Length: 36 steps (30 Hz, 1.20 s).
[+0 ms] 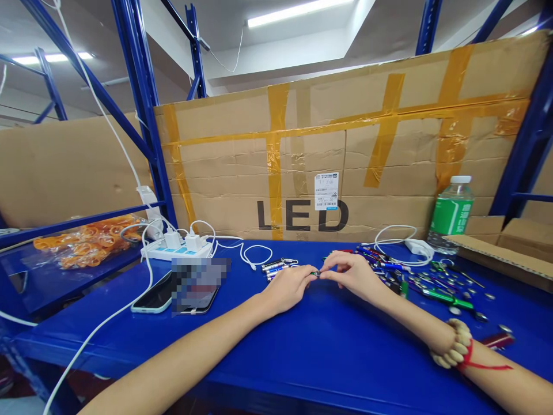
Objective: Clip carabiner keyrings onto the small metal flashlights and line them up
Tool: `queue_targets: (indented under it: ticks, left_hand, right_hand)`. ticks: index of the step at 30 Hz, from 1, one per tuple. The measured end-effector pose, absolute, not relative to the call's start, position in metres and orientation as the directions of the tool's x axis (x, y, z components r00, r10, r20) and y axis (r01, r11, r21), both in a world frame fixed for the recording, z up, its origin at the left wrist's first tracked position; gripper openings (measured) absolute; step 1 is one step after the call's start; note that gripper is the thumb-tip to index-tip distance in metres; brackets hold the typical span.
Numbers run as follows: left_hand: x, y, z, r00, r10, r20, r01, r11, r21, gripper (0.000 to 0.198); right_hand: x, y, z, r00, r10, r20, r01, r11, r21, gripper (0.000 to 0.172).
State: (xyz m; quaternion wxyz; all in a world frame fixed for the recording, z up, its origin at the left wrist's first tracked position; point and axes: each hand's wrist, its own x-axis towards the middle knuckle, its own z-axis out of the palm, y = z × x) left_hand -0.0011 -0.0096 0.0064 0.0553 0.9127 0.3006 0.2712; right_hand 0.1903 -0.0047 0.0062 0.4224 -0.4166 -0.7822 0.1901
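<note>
- Left hand (290, 286) and right hand (352, 275): fingertips met, both pinching a small metal piece (317, 274), largely covered by the fingers.
- Position of piece: nearer the back edge of the blue counter (328, 351) than the front.
- Metal cylinders (276, 267) lay just beyond the left hand.
- Loose parts (448, 299) were scattered toward the back right corner.
- Power strip (177, 252) sat near the back left corner.

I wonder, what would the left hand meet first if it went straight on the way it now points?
Past the small part between the hands, the left hand would probably meet the right hand first; depth there is unclear.
</note>
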Motion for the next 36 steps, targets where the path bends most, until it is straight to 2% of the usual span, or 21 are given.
queue_targets:
  ticks: [6, 15, 20, 26, 36]
  left_hand:
    - [-0.003, -0.009, 0.004, 0.712, 0.560, 0.423, 0.502, -0.828, 0.251, 0.023]
    - [-0.003, -0.006, 0.000, 0.699, 0.551, 0.456, 0.497, -0.833, 0.243, 0.022]
    - [-0.004, -0.005, 0.000, 0.711, 0.511, 0.483, 0.473, -0.856, 0.209, 0.021]
    - [-0.003, -0.007, 0.003, 0.750, 0.509, 0.423, 0.484, -0.858, 0.175, 0.022]
    - [0.000, -0.012, 0.004, 0.733, 0.497, 0.464, 0.451, -0.866, 0.217, 0.022]
  right_hand:
    - [0.194, -0.005, 0.006, -0.333, 0.814, 0.476, 0.558, 0.577, -0.596, 0.032]
    - [0.188, -0.013, 0.015, -0.283, 0.893, 0.350, 0.590, 0.450, -0.671, 0.035]
    - [0.189, -0.011, 0.014, -0.296, 0.919, 0.259, 0.567, 0.387, -0.727, 0.035]
    - [0.192, -0.008, 0.011, -0.352, 0.914, 0.199, 0.511, 0.367, -0.778, 0.032]
    - [0.200, -0.004, 0.016, -0.379, 0.901, 0.212, 0.462, 0.383, -0.800, 0.028]
